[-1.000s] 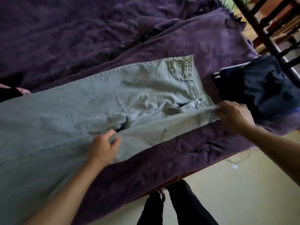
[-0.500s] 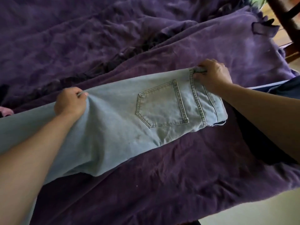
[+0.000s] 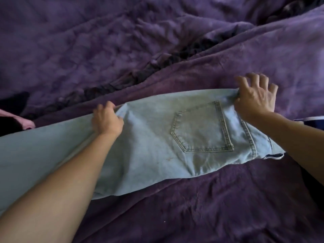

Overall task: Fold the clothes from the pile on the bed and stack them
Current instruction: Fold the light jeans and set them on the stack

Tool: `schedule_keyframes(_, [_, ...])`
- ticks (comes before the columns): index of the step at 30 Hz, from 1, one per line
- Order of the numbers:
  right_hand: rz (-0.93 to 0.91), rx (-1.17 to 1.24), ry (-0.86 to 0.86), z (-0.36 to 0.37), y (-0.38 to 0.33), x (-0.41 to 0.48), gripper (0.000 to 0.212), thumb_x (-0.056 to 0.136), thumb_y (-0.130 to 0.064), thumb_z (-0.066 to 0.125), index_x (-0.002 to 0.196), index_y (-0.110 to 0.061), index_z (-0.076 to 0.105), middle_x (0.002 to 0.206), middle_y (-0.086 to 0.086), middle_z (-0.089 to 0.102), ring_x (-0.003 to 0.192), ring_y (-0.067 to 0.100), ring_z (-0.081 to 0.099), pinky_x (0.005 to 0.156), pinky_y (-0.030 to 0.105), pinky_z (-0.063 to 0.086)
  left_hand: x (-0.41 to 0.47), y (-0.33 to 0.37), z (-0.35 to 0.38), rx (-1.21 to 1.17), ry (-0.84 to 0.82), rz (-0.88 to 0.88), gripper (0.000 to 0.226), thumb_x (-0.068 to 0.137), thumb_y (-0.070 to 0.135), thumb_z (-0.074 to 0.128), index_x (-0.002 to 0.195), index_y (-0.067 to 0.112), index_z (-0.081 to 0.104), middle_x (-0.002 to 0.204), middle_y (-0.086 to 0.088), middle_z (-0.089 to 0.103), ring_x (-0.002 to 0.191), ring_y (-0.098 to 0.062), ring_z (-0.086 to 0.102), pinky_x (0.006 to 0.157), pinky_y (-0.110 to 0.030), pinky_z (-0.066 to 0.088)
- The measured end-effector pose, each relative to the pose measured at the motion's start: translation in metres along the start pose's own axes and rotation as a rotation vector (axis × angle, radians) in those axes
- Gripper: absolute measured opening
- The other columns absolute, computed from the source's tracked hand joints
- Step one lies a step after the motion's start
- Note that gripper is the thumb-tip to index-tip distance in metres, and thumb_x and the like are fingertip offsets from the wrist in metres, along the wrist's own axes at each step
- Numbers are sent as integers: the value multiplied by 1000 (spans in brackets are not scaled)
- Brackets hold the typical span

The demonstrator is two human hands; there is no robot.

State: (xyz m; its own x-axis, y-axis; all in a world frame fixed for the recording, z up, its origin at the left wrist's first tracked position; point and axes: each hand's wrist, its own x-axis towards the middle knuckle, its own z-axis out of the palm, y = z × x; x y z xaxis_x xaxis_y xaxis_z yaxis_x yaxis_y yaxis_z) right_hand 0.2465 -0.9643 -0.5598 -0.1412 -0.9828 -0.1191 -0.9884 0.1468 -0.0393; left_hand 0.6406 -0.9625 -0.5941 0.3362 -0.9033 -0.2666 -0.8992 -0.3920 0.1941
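The jeans lie across the bed in front of me, doubled lengthwise with one back pocket facing up. The legs run off toward 9 o'clock and the waistband ends toward 3 o'clock.

My left hand, at 9 o'clock from the pocket, has its fingers curled over the far long edge of the thigh and grips both layers. My right hand, at 1 o'clock from the pocket, is spread wide, with its heel on the far waistband corner and its fingers splayed out over the bedspread. The cloth puckers under the thumb side, but I cannot tell whether the thumb hooks it.

This denim looks thick and fairly heavy. I judge it will hold a crease, drape slowly and not slip on the quilted cover, though the waistband and seams will be stiff and bulky. The best holds look like the waistband corners and the hems, where the stitched layers won't stretch. From there I would bring the legs over toward the waist.

A pink garment lies at the 9 o'clock edge of my view and a dark garment at 3 o'clock.
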Motion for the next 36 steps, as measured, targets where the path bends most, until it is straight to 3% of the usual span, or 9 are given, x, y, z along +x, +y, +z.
schedule_keyframes(4, [-231,92,-24,-22,-84,-37,51,78,-18,66,127,-19,56,136,13,48,126,34,40,94,49,36,-55,-61,-32,124,-11,83,46,78,13,66,123,14,53,117,-18,51,111,-38,48,88,-47,41])
schedule_keyframes(8, [-263,340,-298,-15,-190,-93,29,87,-24,60,115,-23,65,115,2,63,105,26,60,82,38,50,-116,-145,-44,256,-91,132,53,74,15,70,124,12,53,116,-15,53,109,-36,51,85,-46,44])
schedule_keyframes(14, [-227,460,-402,31,-325,-165,35,84,-23,61,119,-23,61,105,1,69,99,28,64,81,34,49,-181,-278,-53,347,-174,212,53,46,9,82,96,14,65,97,-9,61,85,-31,61,66,-42,49])
schedule_keyframes(18, [308,818,-450,54,-401,-173,65,80,-40,74,135,-17,48,116,11,65,99,31,65,84,42,55,-183,-354,-82,256,-226,199,18,64,17,77,73,14,62,86,-7,62,81,-29,60,68,-40,45])
schedule_keyframes(21, [726,1162,-384,57,-437,-168,60,82,-23,76,134,-10,49,102,14,65,59,18,66,45,24,54,-153,-389,-120,-20,-134,82,20,80,25,64,66,16,53,66,-4,58,70,-30,58,58,-32,34])
schedule_keyframes(23, [767,1238,-312,52,-457,-161,57,84,-10,71,135,-10,45,87,14,64,45,9,61,38,17,48,-113,-402,-151,-120,-18,61,22,81,26,63,66,12,55,62,-8,60,65,-35,59,52,-31,34])
schedule_keyframes(30, [572,1390,-302,-5,-525,-112,44,93,4,46,134,-13,42,97,14,68,70,22,70,62,31,56,47,-442,-213,-442,138,-115,22,87,21,56,88,7,73,91,-14,72,91,-31,66,82,-36,52])
schedule_keyframes(33, [291,1016,-274,-3,-547,-136,31,91,-6,57,121,-10,57,100,20,69,75,28,66,64,35,50,44,-465,-201,-503,221,-263,34,92,33,52,89,3,66,92,-17,69,90,-35,63,78,-37,47])
schedule_keyframes(36, [-140,484,-201,26,-554,-186,32,89,-22,60,120,-18,61,116,10,65,106,27,60,84,36,48,-4,-476,-164,-503,64,-325,46,87,52,56,104,9,60,102,-14,67,99,-36,60,81,-38,45])
